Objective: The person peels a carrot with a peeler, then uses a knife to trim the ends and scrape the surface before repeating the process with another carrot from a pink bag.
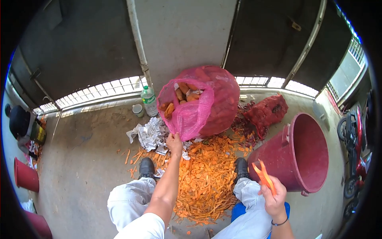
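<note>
My left hand [174, 142] reaches forward and grips the lower edge of a large pink mesh sack [201, 101] full of carrots [184, 95]. My right hand [273, 195] is raised at my right side and holds an orange peeler [263, 174]; whether a peel hangs from it I cannot tell. Between my black shoes lies a wide heap of orange carrot peelings [207, 175] on the concrete floor.
A big red plastic tub [302, 155] stands right of my right knee. A smaller red mesh bag [266, 111] lies behind it. Crumpled newspaper [149, 133], a plastic bottle [149, 100] and a cup [138, 110] sit left of the sack. Red buckets [26, 175] stand far left, a motorbike [352, 151] far right.
</note>
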The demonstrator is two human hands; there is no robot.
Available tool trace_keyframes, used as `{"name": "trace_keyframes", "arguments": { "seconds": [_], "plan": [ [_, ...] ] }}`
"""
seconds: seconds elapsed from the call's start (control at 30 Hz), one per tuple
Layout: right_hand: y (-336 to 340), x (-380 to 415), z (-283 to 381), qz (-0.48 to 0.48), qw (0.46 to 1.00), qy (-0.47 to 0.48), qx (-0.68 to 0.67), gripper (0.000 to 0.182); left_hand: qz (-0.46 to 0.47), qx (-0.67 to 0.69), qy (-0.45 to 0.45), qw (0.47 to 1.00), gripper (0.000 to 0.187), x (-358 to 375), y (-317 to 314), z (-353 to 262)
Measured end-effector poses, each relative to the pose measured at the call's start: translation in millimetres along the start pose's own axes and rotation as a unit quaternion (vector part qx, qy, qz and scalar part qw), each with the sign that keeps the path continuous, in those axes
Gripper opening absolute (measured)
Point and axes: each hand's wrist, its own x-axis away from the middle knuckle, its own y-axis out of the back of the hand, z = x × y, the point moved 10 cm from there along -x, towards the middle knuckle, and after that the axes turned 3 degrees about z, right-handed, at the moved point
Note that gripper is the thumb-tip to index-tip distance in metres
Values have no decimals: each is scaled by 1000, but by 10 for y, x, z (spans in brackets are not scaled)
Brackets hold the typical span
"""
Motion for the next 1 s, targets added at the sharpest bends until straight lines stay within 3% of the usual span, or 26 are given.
{"name": "trace_keyframes", "arguments": {
  "seconds": [0.07, 0.1, 0.17, 0.2, 0.23, 0.3, 0.33, 0.4, 0.43, 0.47, 0.5, 0.6, 0.67, 0.73, 0.8, 0.87, 0.93, 1.0],
  "plan": [
    [-320, -432, 105, 53, 998, -3, -35, 36, 12, 86, 18, 996, 27, 186, 139, -224],
    [-496, -669, 107, 59, 994, -32, -82, 37, 0, 72, -1, 997, 29, 260, 215, -334],
    [-891, -1155, 3, 90, 988, -4, -122, 39, -11, 62, -7, 998, 32, 430, 254, -300],
    [-1090, -1379, -9, 105, 992, 14, -69, 40, -16, 55, -16, 998, 34, 535, 257, -300],
    [-1275, -1595, 83, 91, 989, 109, 34, 43, -16, 60, -5, 998, 38, 631, 286, -421],
    [-1725, -1959, -27, 68, 983, 155, 67, 44, -6, 95, 14, 995, 38, 742, 258, -452],
    [-1931, -2099, -109, 37, 979, 161, 122, 46, 4, 125, 35, 991, 38, 811, 216, -402],
    [-2319, -2292, -359, 23, 986, 130, 98, 49, 7, 154, 44, 987, 38, 938, 191, -454],
    [-2404, -2353, -477, -28, 979, 114, 165, 50, 23, 122, 6, 992, 36, 1019, 248, -704],
    [-2465, -2393, -622, -81, 965, 95, 229, 51, 41, 89, -33, 995, 35, 1098, 246, -874],
    [-2505, -2396, -789, -137, 961, 105, 218, 52, 69, 173, -17, 982, 36, 1183, 97, -789],
    [-2414, -2306, -1144, -220, 963, 15, 156, 51, 114, 171, -68, 976, 37, 1309, 82, -998],
    [-2334, -2243, -1286, -234, 960, -19, 151, 49, 125, 184, -57, 973, 37, 1295, 91, -1062],
    [-2261, -2212, -1349, -252, 963, -27, 91, 49, 146, 128, -174, 965, 35, 1285, 107, -1319],
    [-2254, -2194, -1273, -247, 967, -11, 64, 51, 164, 107, -195, 961, 31, 1230, 67, -1403],
    [-2179, -2178, -1184, -242, 970, 1, 39, 53, 169, 44, -346, 922, 24, 1288, 57, -1674],
    [-2057, -2208, -1127, -231, 972, 43, 4, 60, 196, 3, -348, 917, 18, 1154, 52, -1777],
    [-1844, -2143, -1161, -234, 972, 38, 1, 63, 130, -1, -381, 915, 22, 959, 142, -1991]
  ]
}}
